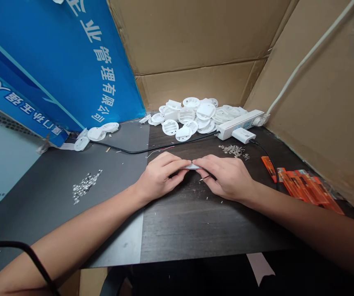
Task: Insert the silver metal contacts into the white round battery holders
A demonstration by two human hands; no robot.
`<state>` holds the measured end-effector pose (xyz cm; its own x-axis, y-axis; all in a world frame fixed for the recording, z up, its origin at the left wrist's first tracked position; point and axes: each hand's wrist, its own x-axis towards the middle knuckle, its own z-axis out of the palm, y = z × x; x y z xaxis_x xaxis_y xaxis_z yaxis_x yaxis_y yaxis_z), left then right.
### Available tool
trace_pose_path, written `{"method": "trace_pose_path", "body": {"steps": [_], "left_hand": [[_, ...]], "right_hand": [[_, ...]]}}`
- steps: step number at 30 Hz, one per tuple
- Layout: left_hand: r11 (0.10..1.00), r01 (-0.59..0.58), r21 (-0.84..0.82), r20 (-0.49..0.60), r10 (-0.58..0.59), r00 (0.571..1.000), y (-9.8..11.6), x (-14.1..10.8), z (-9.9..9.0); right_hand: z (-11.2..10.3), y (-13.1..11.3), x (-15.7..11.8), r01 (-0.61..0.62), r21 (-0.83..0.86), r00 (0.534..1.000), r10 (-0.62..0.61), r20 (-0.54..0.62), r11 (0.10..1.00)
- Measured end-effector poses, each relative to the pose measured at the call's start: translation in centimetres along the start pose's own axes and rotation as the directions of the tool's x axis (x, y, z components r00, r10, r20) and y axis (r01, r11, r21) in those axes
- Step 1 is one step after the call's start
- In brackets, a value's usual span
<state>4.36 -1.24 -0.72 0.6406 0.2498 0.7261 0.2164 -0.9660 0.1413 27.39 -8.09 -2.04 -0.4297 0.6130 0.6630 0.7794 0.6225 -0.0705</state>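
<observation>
Over the middle of the worktop, left hand and right hand are both pinching a small white plastic piece, with a thin rod poking out by the right fingers. Shiny metal bits sit toward the left edge, orange packets by the right edge, white round plastic parts piled along the far edge.

1. Person's left hand and right hand are both pinching a small white piece over the dark desk; a thin rod pokes out by the right fingers.
2. Messy heap of round white plastic discs behind, right beside a power strip.
3. Shiny metal bits piled off left.
4. Bunch of orange packets on the right.
</observation>
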Motion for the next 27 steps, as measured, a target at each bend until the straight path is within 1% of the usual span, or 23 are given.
{"method": "trace_pose_path", "body": {"steps": [3, 8, 13, 16, 18, 21, 23, 25, 27], "left_hand": [[1.000, 0.001, 0.012, -0.001, -0.001, 1.000, 0.0, 0.0, 0.0], [0.999, 0.010, 0.031, 0.018, -0.011, 1.000, 0.1, 0.1, -0.2], [0.995, 0.097, 0.022, 0.086, -0.099, 0.991, 0.8, 0.4, -0.5], [0.987, 0.161, 0.002, 0.106, -0.160, 0.981, 1.4, 0.5, -0.5], [0.972, 0.233, -0.040, 0.130, -0.226, 0.965, 1.7, 0.6, -0.4], [0.923, 0.371, -0.097, 0.190, -0.349, 0.918, 2.2, 0.6, -0.5], [0.899, 0.426, -0.103, 0.211, -0.399, 0.892, 2.4, 0.6, -0.7], [0.901, 0.420, -0.107, 0.212, -0.392, 0.895, 2.5, 0.6, -0.9], [0.920, 0.376, -0.111, 0.202, -0.349, 0.915, 2.7, 0.4, -0.9]], "right_hand": [[0.0, 0.1, 0.1, 0.007, -0.007, 1.000, -0.007, -0.015, 1.000], [-0.2, 0.1, 0.3, -0.022, 0.012, 1.000, 0.022, -0.005, 1.000], [-0.6, -0.3, 0.7, -0.134, 0.061, 0.988, 0.128, 0.089, 0.989], [-0.6, -0.3, 1.0, -0.175, 0.104, 0.977, 0.160, 0.142, 0.979], [-0.6, -0.2, 1.1, -0.175, 0.128, 0.974, 0.153, 0.165, 0.976], [-0.5, 0.0, 1.3, -0.162, 0.158, 0.972, 0.130, 0.197, 0.974], [-0.5, 0.2, 1.4, -0.151, 0.168, 0.967, 0.111, 0.228, 0.974], [-0.6, 0.4, 1.3, -0.131, 0.172, 0.965, 0.086, 0.249, 0.976], [-0.7, 0.5, 1.2, -0.102, 0.172, 0.965, 0.056, 0.256, 0.980]]}}
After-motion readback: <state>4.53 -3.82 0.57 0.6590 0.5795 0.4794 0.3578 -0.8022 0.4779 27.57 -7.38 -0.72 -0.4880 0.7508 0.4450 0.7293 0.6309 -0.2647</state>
